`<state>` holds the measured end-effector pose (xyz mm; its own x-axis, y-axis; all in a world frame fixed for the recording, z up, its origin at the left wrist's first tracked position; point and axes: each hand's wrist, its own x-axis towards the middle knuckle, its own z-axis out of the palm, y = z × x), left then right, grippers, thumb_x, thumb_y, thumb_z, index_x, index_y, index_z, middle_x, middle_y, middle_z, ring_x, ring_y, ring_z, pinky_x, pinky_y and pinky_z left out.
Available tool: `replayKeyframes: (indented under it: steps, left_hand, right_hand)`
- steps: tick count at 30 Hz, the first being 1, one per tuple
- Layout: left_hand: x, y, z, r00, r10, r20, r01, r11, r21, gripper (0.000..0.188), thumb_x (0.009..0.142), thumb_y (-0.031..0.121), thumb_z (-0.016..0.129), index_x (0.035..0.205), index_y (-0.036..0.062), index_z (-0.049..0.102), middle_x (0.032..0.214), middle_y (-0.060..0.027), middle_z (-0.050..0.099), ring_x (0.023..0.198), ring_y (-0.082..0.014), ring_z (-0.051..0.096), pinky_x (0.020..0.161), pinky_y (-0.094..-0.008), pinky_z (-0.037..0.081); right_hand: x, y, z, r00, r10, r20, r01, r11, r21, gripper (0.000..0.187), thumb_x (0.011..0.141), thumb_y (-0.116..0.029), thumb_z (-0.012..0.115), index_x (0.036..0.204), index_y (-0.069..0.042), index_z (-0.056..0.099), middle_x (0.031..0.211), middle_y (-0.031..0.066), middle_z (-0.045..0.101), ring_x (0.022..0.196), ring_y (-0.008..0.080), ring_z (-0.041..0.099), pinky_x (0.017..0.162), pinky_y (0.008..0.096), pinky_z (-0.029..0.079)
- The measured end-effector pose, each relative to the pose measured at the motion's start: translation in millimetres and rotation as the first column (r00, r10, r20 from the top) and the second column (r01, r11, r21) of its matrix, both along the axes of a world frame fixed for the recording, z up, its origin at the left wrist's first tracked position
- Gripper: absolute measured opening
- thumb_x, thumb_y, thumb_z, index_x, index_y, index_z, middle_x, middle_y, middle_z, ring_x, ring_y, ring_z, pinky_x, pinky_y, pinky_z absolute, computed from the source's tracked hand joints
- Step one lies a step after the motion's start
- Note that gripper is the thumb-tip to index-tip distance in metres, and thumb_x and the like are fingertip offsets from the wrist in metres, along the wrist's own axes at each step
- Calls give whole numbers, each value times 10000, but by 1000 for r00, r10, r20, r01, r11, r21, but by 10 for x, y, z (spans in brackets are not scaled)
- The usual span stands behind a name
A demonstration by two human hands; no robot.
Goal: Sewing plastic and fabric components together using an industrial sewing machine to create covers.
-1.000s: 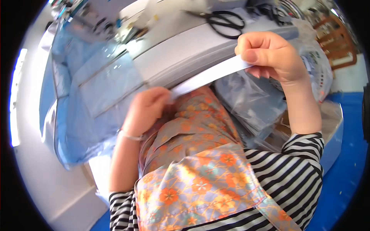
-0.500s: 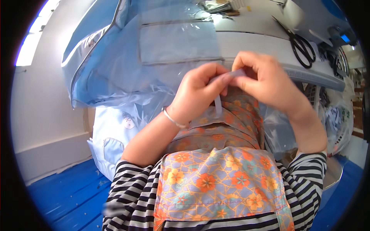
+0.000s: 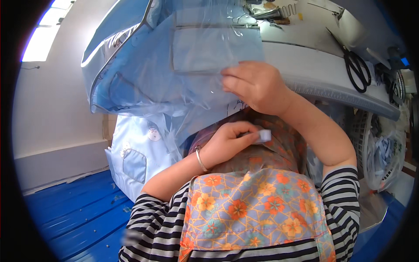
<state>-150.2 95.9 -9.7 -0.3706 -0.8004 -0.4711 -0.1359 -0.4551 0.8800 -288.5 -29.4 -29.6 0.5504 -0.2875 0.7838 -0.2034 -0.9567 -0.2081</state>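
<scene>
My left hand (image 3: 230, 145) is closed near my lap, pinching a small pale folded strip (image 3: 264, 136) that pokes out past the thumb. Higher up, my right hand (image 3: 258, 85) reaches leftward over a light blue, plastic-covered cloth piece (image 3: 214, 49) with grey-edged panels. Its fingers are drawn together on the clear, wrinkled surface; a slight blur covers the fingertips. The cloth piece hangs over the near side of the work table and down toward my lap. A white-blue printed part with a pocket (image 3: 133, 163) hangs below on the left.
Black-handled scissors (image 3: 358, 70) lie on the white table (image 3: 301, 59) at the right. Metal sewing parts (image 3: 273, 13) stand at the back. Below the table's right end are a basket (image 3: 361, 131) and a clear bag of scraps (image 3: 384, 153). A white wall rises at left.
My hands were together on the pale strip. They have parted: the left moved down toward my lap with the strip, while the right let go and moved left onto the blue cloth piece.
</scene>
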Motion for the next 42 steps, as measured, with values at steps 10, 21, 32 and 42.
replayKeyframes:
  steps: [10, 21, 32, 42]
  left_hand:
    - [305, -1698, -75, 708, 549, 444, 124, 523, -843, 235, 863, 226, 616, 983, 28, 661, 910, -201, 660, 835, -375, 626, 735, -414, 498]
    - [199, -2048, 109, 789, 327, 520, 98, 769, -632, 290, 867, 263, 628, 1030, 26, 672, 918, -165, 672, 849, -286, 633, 797, -345, 477]
    - [164, -2197, -201, 801, 425, 422, 171, 513, -841, 228, 816, 240, 666, 927, 40, 665, 876, -160, 681, 806, -284, 647, 736, -332, 496]
    - [56, -2201, -202, 575, 579, 578, 163, 611, -774, 141, 790, 221, 607, 842, 96, 645, 798, -159, 671, 735, -382, 633, 653, -449, 505]
  right_hand:
    - [-295, -278, 744, 958, 49, 283, -145, 933, 329, 87, 847, -6, 643, 920, -13, 689, 893, 109, 658, 792, 216, 638, 709, 287, 512]
    - [-386, 25, 59, 980, -157, -121, 193, 889, 415, 348, 691, 4, 710, 1022, -26, 608, 1022, 139, 609, 939, 339, 603, 829, 405, 492]
    - [-82, -563, 410, 950, -303, 73, 300, 953, 47, 264, 775, -5, 683, 1035, -23, 642, 1127, 152, 636, 996, 308, 630, 814, 381, 519]
    - [-341, -287, 69, 971, -213, -105, 235, 924, 303, 192, 781, -11, 653, 972, -7, 641, 1019, 149, 676, 910, 335, 653, 779, 384, 539]
